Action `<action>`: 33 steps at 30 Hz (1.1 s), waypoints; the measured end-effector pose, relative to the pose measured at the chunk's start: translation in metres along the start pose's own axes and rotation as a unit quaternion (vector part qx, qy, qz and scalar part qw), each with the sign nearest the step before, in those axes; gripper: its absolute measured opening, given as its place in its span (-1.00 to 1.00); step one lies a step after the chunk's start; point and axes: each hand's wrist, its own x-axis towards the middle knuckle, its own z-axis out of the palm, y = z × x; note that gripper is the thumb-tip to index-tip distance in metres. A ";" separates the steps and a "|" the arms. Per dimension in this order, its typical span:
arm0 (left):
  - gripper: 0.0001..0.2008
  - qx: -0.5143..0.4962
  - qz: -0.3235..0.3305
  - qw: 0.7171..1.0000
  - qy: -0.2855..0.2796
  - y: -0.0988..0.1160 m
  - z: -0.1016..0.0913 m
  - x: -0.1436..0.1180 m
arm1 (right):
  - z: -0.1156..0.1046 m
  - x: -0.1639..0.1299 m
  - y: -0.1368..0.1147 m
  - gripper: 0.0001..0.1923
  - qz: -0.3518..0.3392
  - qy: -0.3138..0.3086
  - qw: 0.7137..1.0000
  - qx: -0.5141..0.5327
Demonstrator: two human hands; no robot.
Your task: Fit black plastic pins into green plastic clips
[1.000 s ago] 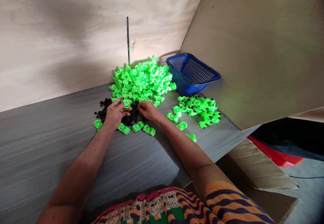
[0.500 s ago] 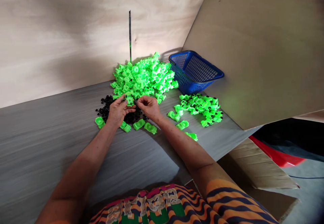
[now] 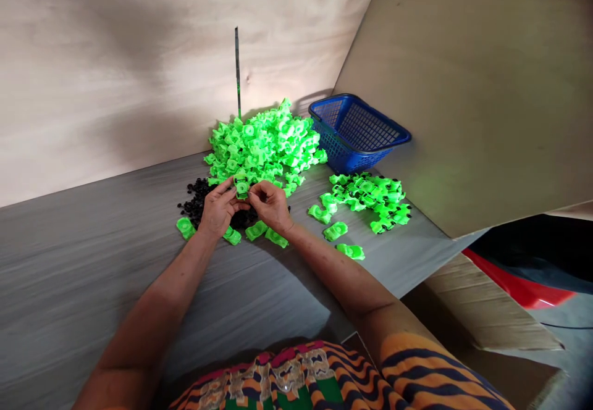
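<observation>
A single green plastic piece (image 3: 241, 187) is pinched between the fingertips of the left hand (image 3: 217, 209) and the right hand (image 3: 271, 205), both grips closed on it, just in front of the big green pile (image 3: 264, 141). Under the hands, small black parts (image 3: 197, 199) are spread on the grey tabletop (image 3: 92, 262), and a blue basket (image 3: 359, 132) is set just right of the pile.

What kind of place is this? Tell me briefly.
Probably a small assembly workbench: a heap of green plastic parts, a pile of small black pieces and a blue basket on a grey table.
</observation>
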 end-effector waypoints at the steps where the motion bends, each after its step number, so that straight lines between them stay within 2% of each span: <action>1: -0.54 0.000 0.000 1.000 -0.001 0.000 0.000 0.000 | 0.000 0.000 0.000 -0.87 -0.001 0.004 1.000 -0.006; 12: -0.31 0.029 0.031 0.999 -0.021 -0.007 -0.003 -0.001 | 0.000 0.000 0.004 -0.85 -0.001 0.012 1.000 -0.015; 16: -0.26 0.037 0.040 0.998 -0.005 -0.008 0.001 -0.002 | -0.001 0.001 0.004 -0.85 -0.002 0.012 1.000 -0.009; 27: -0.19 0.083 0.092 0.992 0.028 -0.009 0.007 -0.005 | -0.003 0.000 -0.001 -0.84 -0.027 0.026 0.999 -0.023; 33: -0.24 0.079 0.115 0.989 0.042 -0.008 0.011 -0.008 | -0.003 -0.001 -0.001 -0.84 -0.045 0.030 0.998 -0.024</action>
